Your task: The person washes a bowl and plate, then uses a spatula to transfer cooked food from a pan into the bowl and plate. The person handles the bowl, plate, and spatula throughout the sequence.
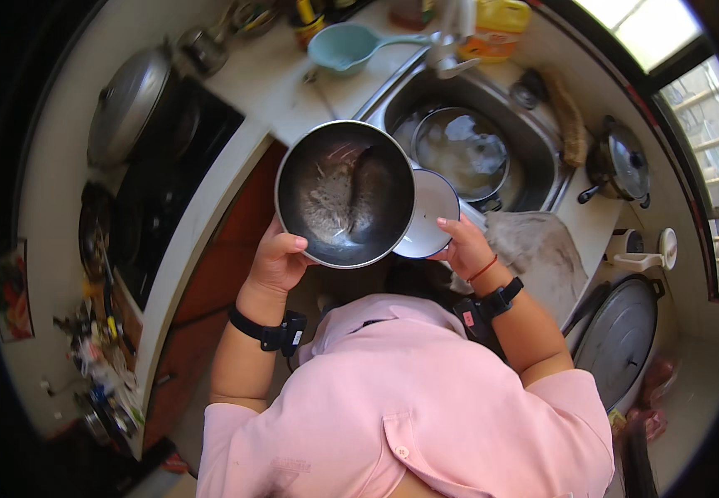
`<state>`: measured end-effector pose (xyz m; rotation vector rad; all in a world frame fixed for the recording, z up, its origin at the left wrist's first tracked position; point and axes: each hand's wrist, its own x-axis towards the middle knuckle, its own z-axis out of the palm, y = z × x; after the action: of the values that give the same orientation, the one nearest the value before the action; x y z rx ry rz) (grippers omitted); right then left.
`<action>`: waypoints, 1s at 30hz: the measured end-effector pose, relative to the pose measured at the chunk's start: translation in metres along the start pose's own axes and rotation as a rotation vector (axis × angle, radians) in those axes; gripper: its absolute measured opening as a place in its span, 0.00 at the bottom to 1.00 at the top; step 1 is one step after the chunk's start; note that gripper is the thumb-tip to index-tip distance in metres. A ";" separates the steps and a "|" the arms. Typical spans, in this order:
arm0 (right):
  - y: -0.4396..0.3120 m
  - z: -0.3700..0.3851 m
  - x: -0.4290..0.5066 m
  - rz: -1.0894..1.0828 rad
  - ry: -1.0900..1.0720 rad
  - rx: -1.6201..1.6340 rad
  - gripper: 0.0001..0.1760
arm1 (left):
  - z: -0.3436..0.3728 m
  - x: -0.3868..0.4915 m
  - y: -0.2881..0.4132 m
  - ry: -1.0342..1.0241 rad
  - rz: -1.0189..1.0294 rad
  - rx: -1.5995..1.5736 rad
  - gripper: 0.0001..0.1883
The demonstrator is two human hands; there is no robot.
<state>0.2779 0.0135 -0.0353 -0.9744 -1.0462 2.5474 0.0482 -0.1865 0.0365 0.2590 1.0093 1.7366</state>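
Observation:
My left hand (280, 256) grips the rim of a round, deep, dark metal bowl (341, 199), thumb over its near edge. Streaks and pale reflections show on the bowl's inside, which faces up. In my right hand (466, 244) is a white enamel dish (429, 208) with a blue rim, the thumb lying over its edge. The dark bowl overlaps the dish's left side, and whether they touch cannot be told. Both are held in front of the counter, near the sink (531, 180). A pot (459, 146) of cloudy water sits in the sink.
A grey cloth (537, 255) hangs over the counter edge at right. Around the sink are a faucet (450, 46), a light-blue ladle (344, 50), a yellow jug (495, 28) and a lidded pot (618, 162). A black stovetop (166, 199) carries a large lidded wok (129, 106) at left.

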 end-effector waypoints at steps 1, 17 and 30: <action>-0.009 -0.005 0.003 0.015 0.023 0.058 0.27 | 0.012 0.021 0.005 -0.038 -0.021 0.046 0.40; -0.050 -0.111 0.037 -0.096 0.276 0.454 0.23 | 0.146 0.183 -0.053 -0.318 0.261 1.008 0.54; -0.033 -0.106 0.079 -0.223 0.197 0.479 0.25 | 0.112 0.209 -0.025 -0.650 0.682 1.454 0.49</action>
<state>0.2856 0.1286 -0.1073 -0.8893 -0.4291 2.2994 0.0457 0.0513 0.0271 2.1052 1.5716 0.9301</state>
